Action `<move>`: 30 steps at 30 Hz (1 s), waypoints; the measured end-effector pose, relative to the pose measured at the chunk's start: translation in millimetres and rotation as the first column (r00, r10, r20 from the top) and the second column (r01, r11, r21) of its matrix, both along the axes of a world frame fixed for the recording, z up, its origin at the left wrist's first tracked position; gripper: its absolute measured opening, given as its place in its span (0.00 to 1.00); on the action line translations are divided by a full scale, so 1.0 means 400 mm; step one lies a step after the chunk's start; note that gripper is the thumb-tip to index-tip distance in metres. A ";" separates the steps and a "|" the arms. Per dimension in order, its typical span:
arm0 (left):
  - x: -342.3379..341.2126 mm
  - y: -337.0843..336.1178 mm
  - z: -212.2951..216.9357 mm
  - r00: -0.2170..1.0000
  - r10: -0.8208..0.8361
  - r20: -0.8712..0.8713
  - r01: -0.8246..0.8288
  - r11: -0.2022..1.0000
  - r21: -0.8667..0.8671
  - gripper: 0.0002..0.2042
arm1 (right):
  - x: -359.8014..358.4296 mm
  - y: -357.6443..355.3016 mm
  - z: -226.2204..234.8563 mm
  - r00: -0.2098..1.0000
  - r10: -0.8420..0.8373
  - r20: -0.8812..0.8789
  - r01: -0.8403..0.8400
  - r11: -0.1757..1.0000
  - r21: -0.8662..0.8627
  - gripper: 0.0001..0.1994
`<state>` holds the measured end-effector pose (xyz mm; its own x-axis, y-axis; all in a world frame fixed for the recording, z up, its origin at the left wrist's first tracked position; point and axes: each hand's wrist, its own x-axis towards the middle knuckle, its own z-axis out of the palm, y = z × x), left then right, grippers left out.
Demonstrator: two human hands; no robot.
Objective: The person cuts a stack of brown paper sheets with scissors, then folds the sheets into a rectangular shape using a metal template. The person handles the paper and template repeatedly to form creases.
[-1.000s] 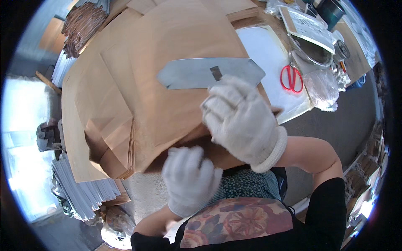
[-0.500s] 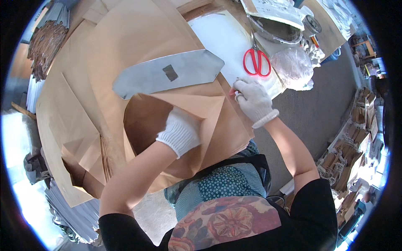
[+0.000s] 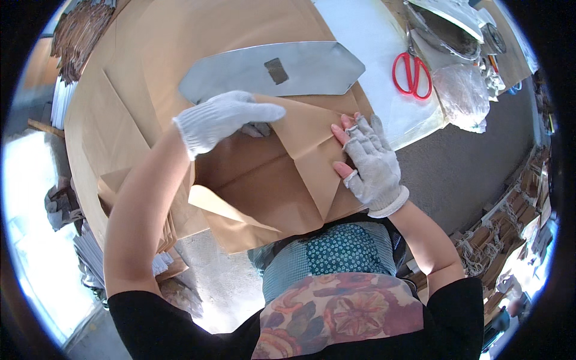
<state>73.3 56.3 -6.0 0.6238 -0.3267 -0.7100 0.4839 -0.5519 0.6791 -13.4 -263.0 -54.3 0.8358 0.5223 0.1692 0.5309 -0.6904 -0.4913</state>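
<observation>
A large brown paper bag [image 3: 252,192] lies in front of me with its end spread wide open and folded flaps around the mouth. My left hand [image 3: 225,117], in a white knit glove, grips the far edge of the mouth, with thumb above and fingers curled inside. My right hand [image 3: 373,165], gloved with bare fingertips, rests flat on the bag's right folded corner with fingers apart. Just beyond the mouth lies a grey flat plate [image 3: 234,72] with pointed ends and a dark square patch, on the brown paper.
Red-handled scissors [image 3: 413,75] lie at the right on a white sheet [image 3: 366,54], beside a clear plastic bag [image 3: 462,96] and a basin [image 3: 447,33]. More folded brown paper [image 3: 114,132] covers the left. Stacked bundles [image 3: 81,36] stand at the far left.
My left hand has come out from deep inside the bag to its far edge. My right hand has lowered flat onto the right corner. The mouth is spread wider, and a near flap is folded down.
</observation>
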 end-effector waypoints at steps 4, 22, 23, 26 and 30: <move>-0.010 -0.079 0.028 0.985 -0.027 0.169 -0.025 0.954 0.298 0.24 | -0.014 0.026 -0.007 0.999 -0.033 0.041 0.038 0.991 -0.131 0.35; -0.180 0.002 0.142 0.675 0.022 0.737 -0.254 0.945 0.204 0.26 | 0.034 0.123 0.002 0.992 0.111 0.065 -0.090 0.960 -0.265 0.41; -0.236 0.041 0.157 0.636 0.245 0.732 -0.363 0.932 0.003 0.28 | 0.040 0.125 0.007 0.989 0.136 0.058 -0.115 0.955 -0.273 0.42; -0.378 0.111 0.030 0.558 0.458 0.691 -0.530 0.838 -0.127 0.37 | 0.092 0.153 0.013 0.962 0.272 0.032 -0.249 0.918 -0.310 0.46; -0.450 0.118 -0.104 0.622 0.358 0.697 -0.602 0.787 0.134 0.45 | 0.153 0.233 0.015 0.914 0.397 0.084 -0.359 0.886 -0.292 0.45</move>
